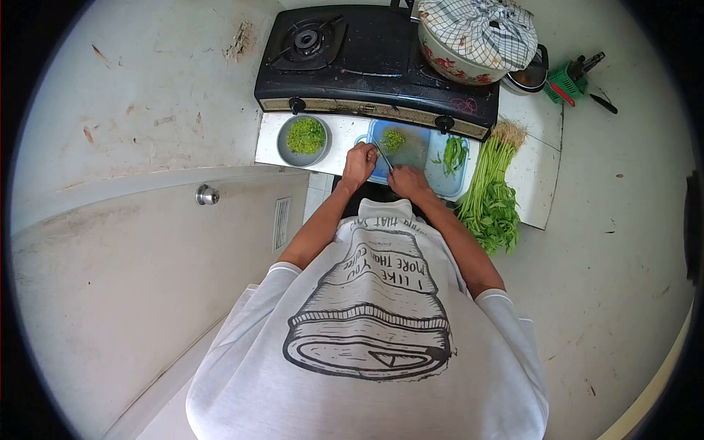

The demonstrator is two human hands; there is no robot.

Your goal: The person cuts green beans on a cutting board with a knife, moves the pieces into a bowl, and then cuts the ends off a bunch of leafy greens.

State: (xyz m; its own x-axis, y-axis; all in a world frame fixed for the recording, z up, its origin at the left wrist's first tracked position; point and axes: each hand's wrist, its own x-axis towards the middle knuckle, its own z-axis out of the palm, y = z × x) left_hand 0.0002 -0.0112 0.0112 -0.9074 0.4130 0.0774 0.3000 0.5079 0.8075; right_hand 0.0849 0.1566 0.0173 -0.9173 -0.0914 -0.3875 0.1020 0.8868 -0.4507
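Note:
My right hand (408, 182) is closed round a knife (383, 155), its blade slanting up and left over a blue cutting board (416, 154). At the board's left edge, my left hand (359, 163) has its fingers bent together close to the blade; what they pinch, if anything, is hidden. Finely chopped greens (392, 139) lie in a small heap beyond the blade. Longer cut green pieces (454, 154) rest on the board's right side. To the left stands a grey bowl (282, 149) holding more chopped greens (306, 136).
A black two-burner stove (367, 44) stands behind the board. On its right burner sits a flowered pot (458, 66) under a checked cloth (480, 29). Leafy green stalks with roots (495, 183) overhang the counter's front edge. A green basket (563, 82) with utensils is at far right.

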